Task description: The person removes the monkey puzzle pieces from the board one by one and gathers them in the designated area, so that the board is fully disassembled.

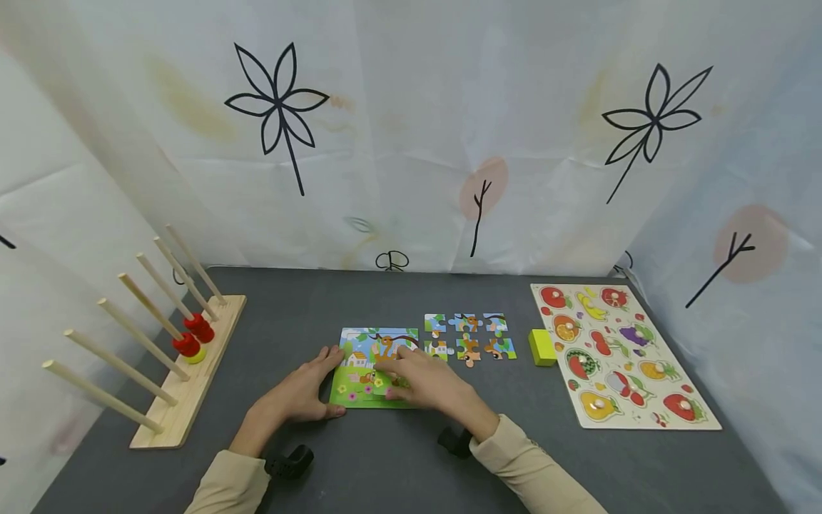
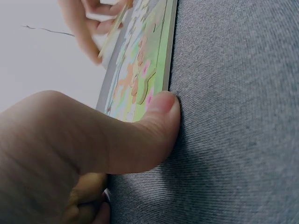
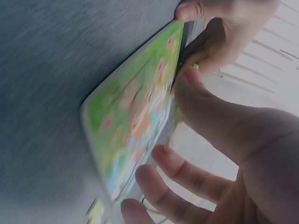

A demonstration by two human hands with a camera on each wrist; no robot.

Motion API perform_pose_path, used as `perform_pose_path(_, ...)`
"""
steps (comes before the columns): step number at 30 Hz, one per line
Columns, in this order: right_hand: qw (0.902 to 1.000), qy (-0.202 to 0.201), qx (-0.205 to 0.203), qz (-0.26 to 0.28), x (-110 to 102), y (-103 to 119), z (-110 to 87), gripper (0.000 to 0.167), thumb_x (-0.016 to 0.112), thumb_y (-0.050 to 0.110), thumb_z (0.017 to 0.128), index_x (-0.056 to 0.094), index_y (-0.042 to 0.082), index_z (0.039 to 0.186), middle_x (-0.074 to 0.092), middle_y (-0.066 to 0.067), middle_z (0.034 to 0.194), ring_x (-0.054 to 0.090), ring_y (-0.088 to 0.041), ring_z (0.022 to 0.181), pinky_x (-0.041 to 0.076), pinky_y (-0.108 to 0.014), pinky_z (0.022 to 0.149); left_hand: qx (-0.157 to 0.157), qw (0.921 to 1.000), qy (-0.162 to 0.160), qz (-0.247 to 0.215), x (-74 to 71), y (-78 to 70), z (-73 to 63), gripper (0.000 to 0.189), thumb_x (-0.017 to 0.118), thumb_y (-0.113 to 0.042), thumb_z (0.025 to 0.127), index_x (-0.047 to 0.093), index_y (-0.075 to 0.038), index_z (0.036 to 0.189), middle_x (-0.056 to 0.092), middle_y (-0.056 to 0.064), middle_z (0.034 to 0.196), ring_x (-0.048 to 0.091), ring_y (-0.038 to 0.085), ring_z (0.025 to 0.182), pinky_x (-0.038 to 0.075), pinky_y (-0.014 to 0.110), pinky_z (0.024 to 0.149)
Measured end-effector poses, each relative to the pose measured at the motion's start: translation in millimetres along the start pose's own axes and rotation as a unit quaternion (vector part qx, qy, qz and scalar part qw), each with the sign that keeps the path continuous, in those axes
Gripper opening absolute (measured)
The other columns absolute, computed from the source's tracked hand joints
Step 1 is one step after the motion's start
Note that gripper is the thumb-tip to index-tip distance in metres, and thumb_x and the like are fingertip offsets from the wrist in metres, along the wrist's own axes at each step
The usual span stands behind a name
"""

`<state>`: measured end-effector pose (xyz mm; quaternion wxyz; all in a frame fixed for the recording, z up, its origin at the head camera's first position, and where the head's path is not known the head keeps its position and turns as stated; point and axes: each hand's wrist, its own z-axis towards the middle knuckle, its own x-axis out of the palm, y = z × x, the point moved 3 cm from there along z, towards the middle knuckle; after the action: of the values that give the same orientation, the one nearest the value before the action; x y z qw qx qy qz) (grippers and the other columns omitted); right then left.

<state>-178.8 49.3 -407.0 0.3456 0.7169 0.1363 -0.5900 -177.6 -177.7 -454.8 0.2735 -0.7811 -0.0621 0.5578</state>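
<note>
A jigsaw puzzle board (image 1: 379,402) with a green, flowery picture lies flat on the dark table. My left hand (image 1: 300,389) rests at its left side, thumb at the near corner and fingers along the left edge. In the left wrist view that thumb (image 2: 156,123) touches the board's corner. Over the right half of the board, my right hand (image 1: 427,378) pinches a puzzle piece (image 3: 174,133) between thumb and forefinger, seen nearly edge-on in the right wrist view. Its other fingers are spread. Part of the picture is hidden beneath this hand.
Several loose puzzle pieces (image 1: 467,323) lie in two rows right of the board. Beyond them are a yellow-green block (image 1: 542,348) and a fruit-picture board (image 1: 632,357). A wooden peg rack (image 1: 186,410) with red and yellow beads stands at left. White printed cloth surrounds the table.
</note>
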Motion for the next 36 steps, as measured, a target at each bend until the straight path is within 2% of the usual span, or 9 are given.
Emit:
perform_pose_path(8, 0.9996, 0.023, 0.015, 0.012, -7, -26, -27.7, 0.045, 0.077, 0.029, 0.092, 0.068, 0.019, 0.136, 0.057, -0.002, 0.093, 0.04, -0.01, 0.068, 0.03, -0.022, 0.057, -0.012, 0.9999, 0.002, 0.0, 0.9, -1.0, -0.6, 0.105, 0.089, -0.033, 0.079, 0.031, -0.005, 0.161, 0.024, 0.029, 0.166, 0.027, 0.054, 0.151, 0.034, 0.07, 0.114)
perform_pose_path(17, 0.9988, 0.019, 0.044, 0.001, -7, -48, -50.2, 0.044, 0.078, 0.026, 0.092, 0.068, 0.02, 0.135, 0.059, -0.002, 0.097, 0.044, -0.011, 0.07, 0.034, -0.025, 0.056, -0.01, 0.9999, 0.003, 0.0, -0.8, -1.6, -0.7, 0.104, 0.089, -0.033, 0.079, 0.031, -0.005, 0.161, 0.024, 0.028, 0.167, 0.027, 0.054, 0.151, 0.033, 0.069, 0.115)
perform_pose_path(24, 0.9992, 0.008, 0.039, 0.008, 1, -58, -56.3, 0.046, 0.081, 0.024, 0.089, 0.069, 0.019, 0.133, 0.057, -0.002, 0.096, 0.043, -0.01, 0.072, 0.034, -0.023, 0.056, -0.008, 1.0, 0.004, -0.002, -1.1, -3.5, -1.1, 0.104, 0.089, -0.033, 0.079, 0.032, -0.005, 0.161, 0.024, 0.028, 0.167, 0.027, 0.054, 0.151, 0.032, 0.07, 0.115)
perform_pose_path(30, 0.9994, -0.017, 0.02, 0.023, 3, -61, -56.7, 0.039, 0.081, 0.024, 0.089, 0.073, 0.016, 0.126, 0.06, -0.002, 0.097, 0.045, -0.007, 0.073, 0.036, -0.021, 0.057, -0.01, 0.9999, 0.006, -0.002, -2.6, -3.6, 0.3, 0.104, 0.088, -0.034, 0.08, 0.031, -0.006, 0.161, 0.023, 0.027, 0.167, 0.026, 0.054, 0.152, 0.032, 0.07, 0.115)
perform_pose_path(36, 0.9985, -0.022, 0.04, 0.03, 5, -61, -53.7, 0.038, 0.08, 0.027, 0.09, 0.072, 0.017, 0.126, 0.058, 0.001, 0.095, 0.043, -0.008, 0.071, 0.034, -0.022, 0.055, -0.013, 0.9999, 0.006, 0.0, -1.7, -2.7, 1.4, 0.104, 0.088, -0.034, 0.08, 0.03, -0.006, 0.161, 0.023, 0.027, 0.167, 0.025, 0.053, 0.153, 0.031, 0.07, 0.115)
